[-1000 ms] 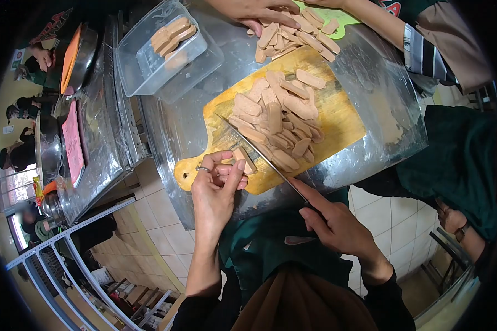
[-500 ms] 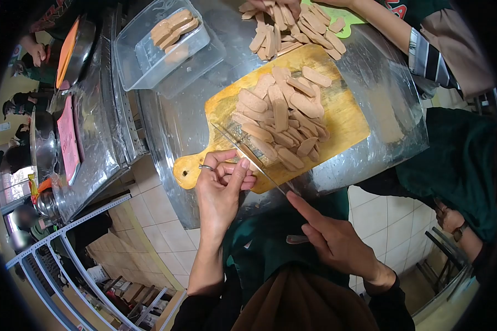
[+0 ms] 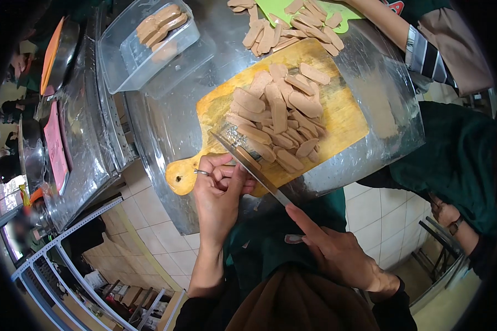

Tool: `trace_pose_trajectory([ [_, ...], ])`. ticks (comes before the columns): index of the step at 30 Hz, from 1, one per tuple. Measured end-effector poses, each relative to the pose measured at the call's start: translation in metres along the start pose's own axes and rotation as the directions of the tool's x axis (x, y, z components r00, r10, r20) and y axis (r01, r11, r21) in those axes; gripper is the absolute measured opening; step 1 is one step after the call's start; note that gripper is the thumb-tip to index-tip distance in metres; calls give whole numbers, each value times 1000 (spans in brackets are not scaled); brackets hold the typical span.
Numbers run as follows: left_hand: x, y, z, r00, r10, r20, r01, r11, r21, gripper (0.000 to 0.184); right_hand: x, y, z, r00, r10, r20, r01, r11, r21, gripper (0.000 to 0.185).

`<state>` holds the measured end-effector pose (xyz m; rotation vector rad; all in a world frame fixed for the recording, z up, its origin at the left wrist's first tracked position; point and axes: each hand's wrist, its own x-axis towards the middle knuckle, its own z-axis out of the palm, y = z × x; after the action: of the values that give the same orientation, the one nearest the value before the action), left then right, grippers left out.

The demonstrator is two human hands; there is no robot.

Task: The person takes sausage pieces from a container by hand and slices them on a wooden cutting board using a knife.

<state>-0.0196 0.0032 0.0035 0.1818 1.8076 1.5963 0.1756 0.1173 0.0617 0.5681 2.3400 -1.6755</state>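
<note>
My right hand grips a long knife, its index finger stretched along the top of the blade. The knife blade slants over the near edge of a wooden cutting board. Beside the blade, my left hand has its fingers curled in, with the thumb close to the blade and a ring on one finger. What those fingers hold, if anything, is hidden. A thin tan slice lies against the far side of the blade. Beyond it, a heap of tan oval slices covers the board's middle.
A clear plastic tub with tan logs stands at the back left of the metal table. More slices lie by a green board. Another person's arm reaches in at top right. A metal rack stands lower left.
The knife blade has tilted, showing more of its flat face. The other person's hand has left the far slices. The whole view has shifted slightly.
</note>
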Motion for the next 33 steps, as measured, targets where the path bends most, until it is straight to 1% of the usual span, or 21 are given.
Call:
trace_pose_trajectory([
  [6, 0, 0, 1, 999, 40, 0, -40, 999, 31, 18, 2, -4, -6, 989, 112, 95, -109, 993, -38, 69],
  [9, 0, 4, 3, 1000, 12, -5, -12, 999, 33, 17, 3, -1, -3, 995, 84, 58, -86, 995, 40, 68],
  [12, -1, 3, 2, 1000, 25, 7, -26, 997, 74, 16, 4, -2, -5, 985, 135, 112, -142, 988, 55, 68],
  [15, -1, 4, 2, 1000, 12, 4, -12, 998, 60, 15, 15, -1, -3, 991, 91, 97, -96, 994, 52, 69],
  [18, 0, 6, 1, 999, -31, 9, 30, 998, 63, 14, 33, 0, 0, 999, 4, 33, -6, 998, 70, 70],
  [21, 0, 4, 4, 1000, 14, -4, -14, 998, 66, 14, 42, -7, -12, 980, 113, 162, -130, 986, 100, 66],
  [24, -1, 6, 7, 999, -17, -34, 19, 997, 68, 15, 40, -8, -14, 967, 153, 205, -172, 982, 78, 64],
  [27, 0, 8, 7, 999, -33, -27, 35, 995, 92, 15, 24, 2, -6, 998, 30, 59, -34, 997, 67, 71],
  [30, 1, 13, 8, 997, -70, -33, 73, 991, 111, 16, 22, 1, -8, 986, 105, 131, -111, 993, 39, 70],
  [33, 1, 14, 6, 997, -81, -18, 82, 994, 68, 17, 44, -1, -5, 998, 24, 63, -28, 997, 66, 70],
])
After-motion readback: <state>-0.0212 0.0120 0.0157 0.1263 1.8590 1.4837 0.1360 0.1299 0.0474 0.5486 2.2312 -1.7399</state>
